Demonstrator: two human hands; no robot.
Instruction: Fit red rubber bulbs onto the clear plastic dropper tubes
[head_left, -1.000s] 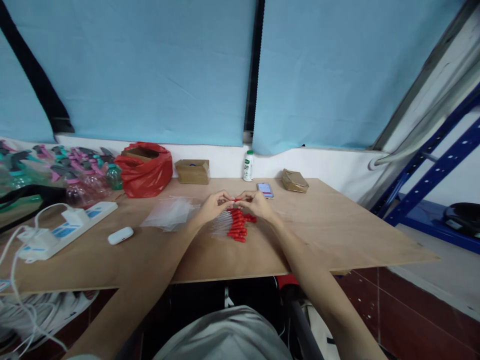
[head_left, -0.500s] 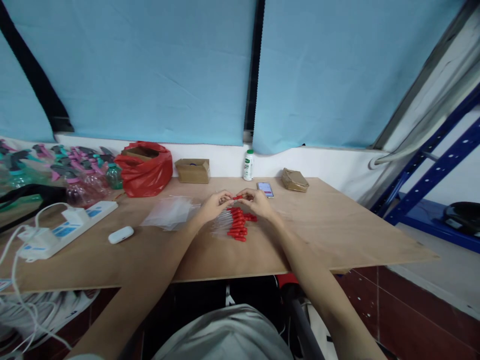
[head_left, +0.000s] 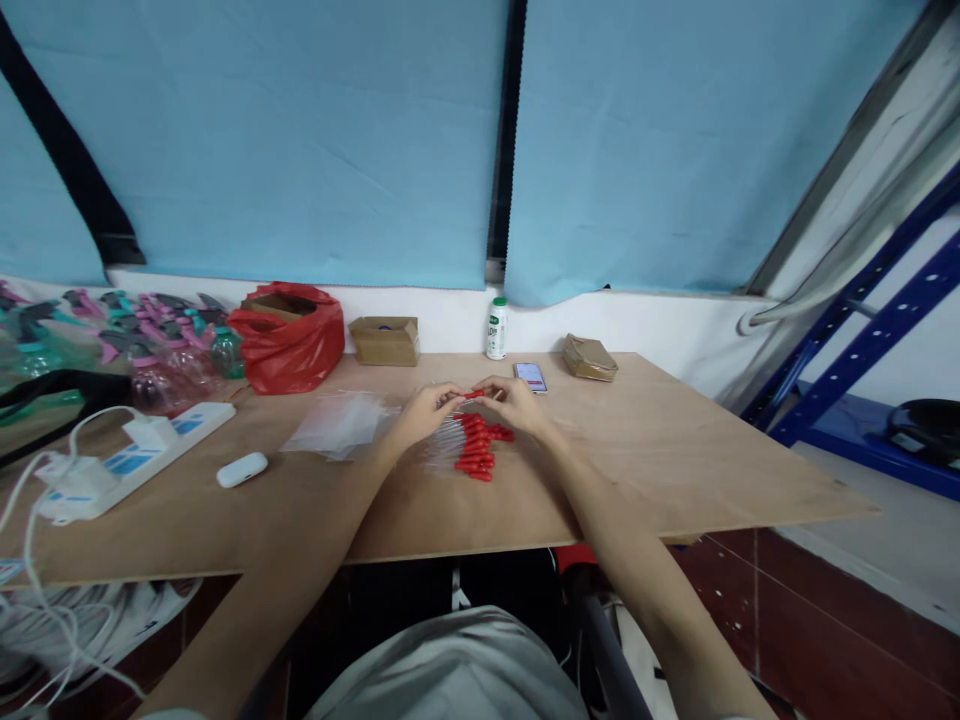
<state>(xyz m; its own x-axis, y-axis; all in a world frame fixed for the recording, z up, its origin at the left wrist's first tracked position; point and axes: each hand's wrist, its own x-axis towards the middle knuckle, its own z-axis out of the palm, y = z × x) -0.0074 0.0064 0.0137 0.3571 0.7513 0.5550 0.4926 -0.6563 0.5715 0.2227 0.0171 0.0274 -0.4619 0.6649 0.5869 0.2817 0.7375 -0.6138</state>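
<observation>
My left hand (head_left: 433,411) and my right hand (head_left: 514,402) meet above the middle of the table, fingertips pinched together around one red-bulbed dropper (head_left: 474,394). Its thin, pale tube is partly hidden by the fingers. Just below the hands lies a pile of similar droppers (head_left: 475,446), red bulbs mostly toward the right and slender clear tubes toward the left. Left of my left hand, a stack of clear plastic bags (head_left: 337,424) rests flat on the wood.
On the wooden table (head_left: 660,470) stand a red bag (head_left: 292,340), an open cardboard box (head_left: 385,342), a white bottle (head_left: 496,328), a phone (head_left: 531,377) and a brown package (head_left: 589,358). At left are a power strip (head_left: 142,465), a white case (head_left: 242,469) and several spray bottles (head_left: 180,355).
</observation>
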